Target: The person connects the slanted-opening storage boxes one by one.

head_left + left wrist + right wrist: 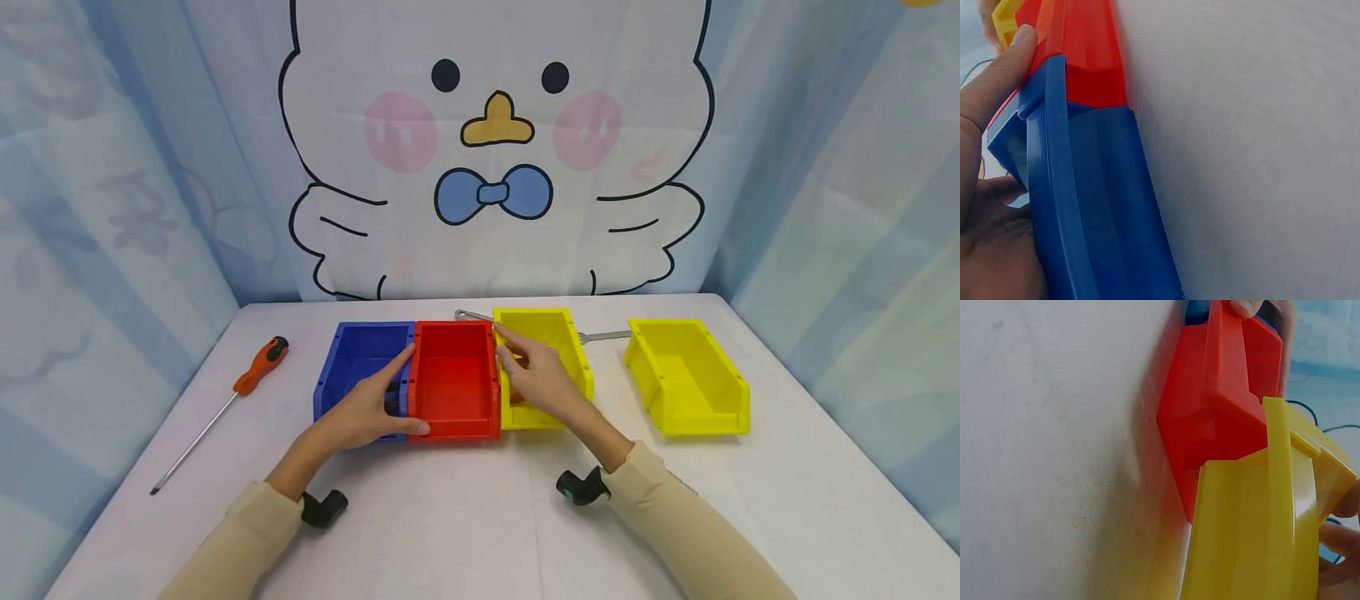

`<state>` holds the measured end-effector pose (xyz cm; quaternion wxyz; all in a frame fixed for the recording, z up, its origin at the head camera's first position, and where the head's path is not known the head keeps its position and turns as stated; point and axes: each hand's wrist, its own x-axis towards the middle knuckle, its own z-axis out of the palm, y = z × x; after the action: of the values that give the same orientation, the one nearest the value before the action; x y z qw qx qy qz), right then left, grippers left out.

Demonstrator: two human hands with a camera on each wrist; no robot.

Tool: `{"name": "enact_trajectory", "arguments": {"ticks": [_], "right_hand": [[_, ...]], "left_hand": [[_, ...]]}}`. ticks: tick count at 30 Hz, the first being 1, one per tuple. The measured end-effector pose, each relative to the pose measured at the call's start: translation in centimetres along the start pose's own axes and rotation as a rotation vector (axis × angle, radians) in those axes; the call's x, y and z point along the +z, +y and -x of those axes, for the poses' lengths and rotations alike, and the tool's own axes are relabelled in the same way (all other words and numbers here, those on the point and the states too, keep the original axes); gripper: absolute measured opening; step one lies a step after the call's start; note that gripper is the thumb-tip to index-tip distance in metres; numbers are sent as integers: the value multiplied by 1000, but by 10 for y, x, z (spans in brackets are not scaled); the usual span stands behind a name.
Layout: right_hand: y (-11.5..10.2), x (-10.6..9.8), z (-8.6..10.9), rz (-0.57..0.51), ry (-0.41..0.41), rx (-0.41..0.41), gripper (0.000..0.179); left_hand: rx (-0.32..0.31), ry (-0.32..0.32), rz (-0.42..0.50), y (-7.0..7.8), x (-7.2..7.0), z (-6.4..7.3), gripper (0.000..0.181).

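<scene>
A blue bin [363,350], a red bin [453,379] and a yellow bin [546,329] stand side by side, touching or nearly so. My left hand [366,410] is spread across the seam between blue and red. Its thumb rests on the red bin's front corner, and its index finger lies along the shared rim. With my right hand [545,379] I touch the rims where red and yellow meet; some of its fingers are hidden. Part of a dark object [392,398] shows in the blue bin, and something orange-brown [516,398] in the yellow one.
A second yellow bin [697,375] stands apart on the right. An orange-handled screwdriver [258,367] lies at the left. Behind the bins, one metal tool end [471,315] and another metal tool [606,336] are partly hidden. Curtains surround the white table [465,517].
</scene>
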<state>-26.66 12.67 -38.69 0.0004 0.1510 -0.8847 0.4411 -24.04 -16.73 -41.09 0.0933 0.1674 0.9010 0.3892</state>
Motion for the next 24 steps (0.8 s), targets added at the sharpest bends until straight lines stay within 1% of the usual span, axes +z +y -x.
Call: {"name": "enact_trajectory", "arguments": {"ticks": [14, 24], "right_hand": [[0, 0, -1, 3, 6, 1, 52], [1, 0, 1, -16, -9, 6, 53]], "left_hand": [[-5, 8, -9, -2, 0, -1, 123], [-6, 5, -18, -1, 1, -2, 123]]}}
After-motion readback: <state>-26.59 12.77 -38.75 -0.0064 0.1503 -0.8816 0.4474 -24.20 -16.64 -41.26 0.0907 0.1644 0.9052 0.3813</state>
